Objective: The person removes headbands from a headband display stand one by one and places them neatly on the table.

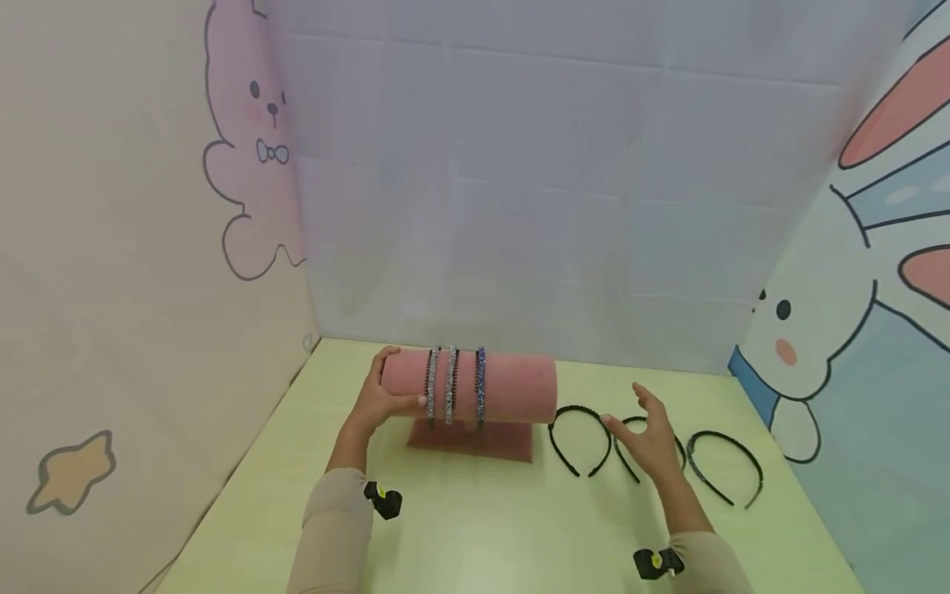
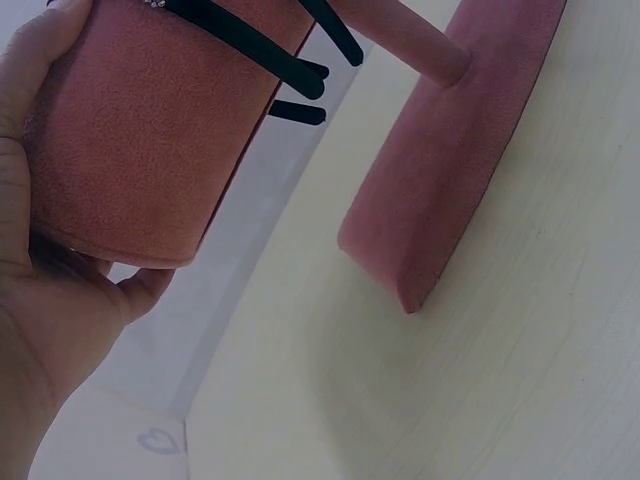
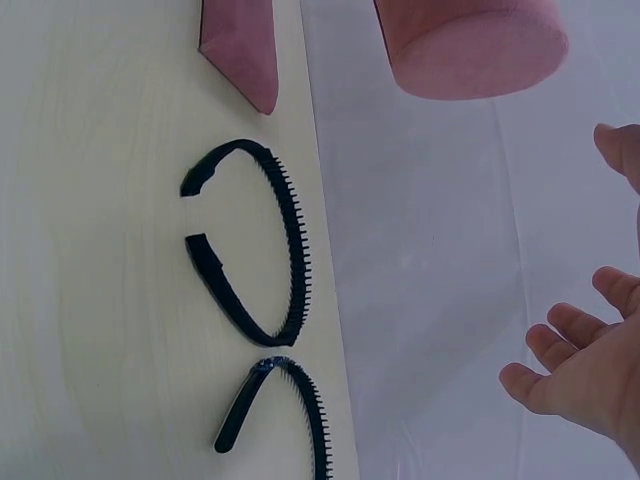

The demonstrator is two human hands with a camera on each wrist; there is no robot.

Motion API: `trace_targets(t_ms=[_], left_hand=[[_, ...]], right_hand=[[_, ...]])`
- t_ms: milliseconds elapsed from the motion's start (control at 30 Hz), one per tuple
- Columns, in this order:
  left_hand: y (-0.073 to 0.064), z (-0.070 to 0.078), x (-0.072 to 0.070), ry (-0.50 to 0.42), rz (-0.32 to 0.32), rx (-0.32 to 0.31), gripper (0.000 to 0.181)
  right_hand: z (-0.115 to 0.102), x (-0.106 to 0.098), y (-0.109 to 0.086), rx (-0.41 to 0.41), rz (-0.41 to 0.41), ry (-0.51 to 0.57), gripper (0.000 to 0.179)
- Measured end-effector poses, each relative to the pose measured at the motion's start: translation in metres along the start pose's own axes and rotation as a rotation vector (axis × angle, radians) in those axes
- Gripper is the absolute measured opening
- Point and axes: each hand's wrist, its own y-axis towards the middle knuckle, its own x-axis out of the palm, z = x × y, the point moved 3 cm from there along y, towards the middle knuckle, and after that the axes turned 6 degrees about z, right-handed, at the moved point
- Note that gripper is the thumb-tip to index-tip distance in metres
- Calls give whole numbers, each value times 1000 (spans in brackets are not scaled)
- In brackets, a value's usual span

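Observation:
A pink headband display stand (image 1: 519, 388) has a padded roll on a post and flat base (image 1: 482, 441). My left hand (image 1: 369, 406) grips the roll's left end, thumb across the front and fingers behind. Its thumb tip lies close to the nearest of three glittery headbands on the roll: a silver one (image 1: 431, 392), a second silver one (image 1: 450, 392) and a blue one (image 1: 481, 392). Fingers spread and holding nothing, my right hand (image 1: 653, 441) hovers over the middle headband (image 1: 629, 469) on the table, partly covering it. In the right wrist view, that hand (image 3: 590, 380) is apart from the roll.
A black toothed headband (image 1: 582, 409) lies right of the stand's base, and another headband (image 1: 723, 435) lies farther right on the pale table (image 1: 519, 528). White sheeting (image 1: 482, 206) hangs behind. Cartoon-printed walls flank both sides.

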Motion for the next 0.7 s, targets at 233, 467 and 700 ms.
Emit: trace_targets(t_ms=[233, 467, 700], left_hand=[[-2, -1, -1, 15, 10, -27, 103], [-2, -2, 0, 16, 13, -33, 102], [-1, 0, 0, 11, 12, -31, 99]], right_hand=[[-16, 11, 3, -58, -42, 17, 80], [-33, 18, 9, -154, -77, 40, 73], [-47, 26, 20, -245, -95, 47, 67]])
